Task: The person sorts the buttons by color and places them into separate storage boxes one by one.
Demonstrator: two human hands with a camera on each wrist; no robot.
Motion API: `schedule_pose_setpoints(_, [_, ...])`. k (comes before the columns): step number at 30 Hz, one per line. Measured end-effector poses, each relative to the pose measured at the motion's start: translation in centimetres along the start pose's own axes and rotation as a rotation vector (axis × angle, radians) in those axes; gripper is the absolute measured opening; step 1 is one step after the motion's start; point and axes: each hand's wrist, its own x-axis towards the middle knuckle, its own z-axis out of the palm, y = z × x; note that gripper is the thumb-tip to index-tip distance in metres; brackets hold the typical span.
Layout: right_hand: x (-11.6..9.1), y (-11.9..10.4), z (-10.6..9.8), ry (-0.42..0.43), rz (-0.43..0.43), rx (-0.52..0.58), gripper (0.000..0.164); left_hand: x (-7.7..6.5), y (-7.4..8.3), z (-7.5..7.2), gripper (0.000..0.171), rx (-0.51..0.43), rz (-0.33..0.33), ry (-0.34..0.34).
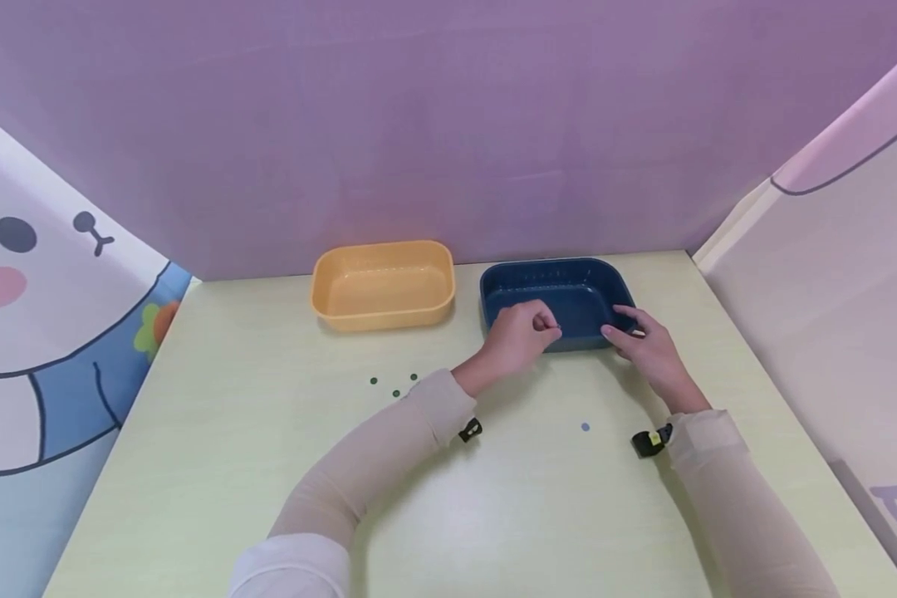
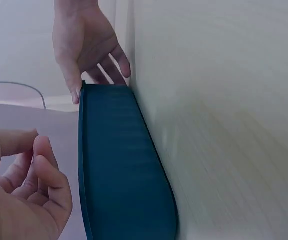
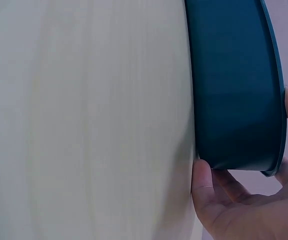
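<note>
My left hand is above the near rim of a dark blue tray, with thumb and index finger pinched together. A tiny dark piece shows at its fingertips; its kind is too small to tell. In the left wrist view the same hand is beside the tray wall, other fingers curled. My right hand holds the tray's near right corner, thumb by the rim and fingers round the end. From the right wrist, that hand has fingers low against the tray and by its rim.
A yellow tray stands left of the blue one, near the purple backdrop. Several small green discs, one a green disc, lie on the table by the left forearm. A blue disc lies between the forearms.
</note>
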Motion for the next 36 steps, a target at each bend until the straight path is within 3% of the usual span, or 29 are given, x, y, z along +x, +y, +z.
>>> schedule_pose_setpoints(8, [-0.1,-0.1,0.1,-0.002,0.002,0.015,0.077,0.8,-1.0,-0.7,0.009,-0.021,-0.070,0.033])
schedule_pose_setpoints(16, [0.1,-0.1,0.1,0.002,0.009,0.026,0.076,1.9,-1.5,-1.6,0.006,0.015,-0.060,0.086])
schedule_pose_setpoints(21, [0.3,0.0,0.1,-0.002,0.014,0.021,0.074,2.6,-2.0,-2.0,0.005,0.030,-0.093,0.094])
schedule_pose_setpoints(28, [0.2,-0.2,0.1,-0.001,0.015,0.013,0.074,2.8,-2.1,-2.5,0.005,-0.052,-0.155,0.129])
schedule_pose_setpoints(36, [0.2,-0.1,0.1,0.002,0.020,0.021,0.075,2.8,-2.3,-2.4,0.005,-0.064,-0.145,0.132])
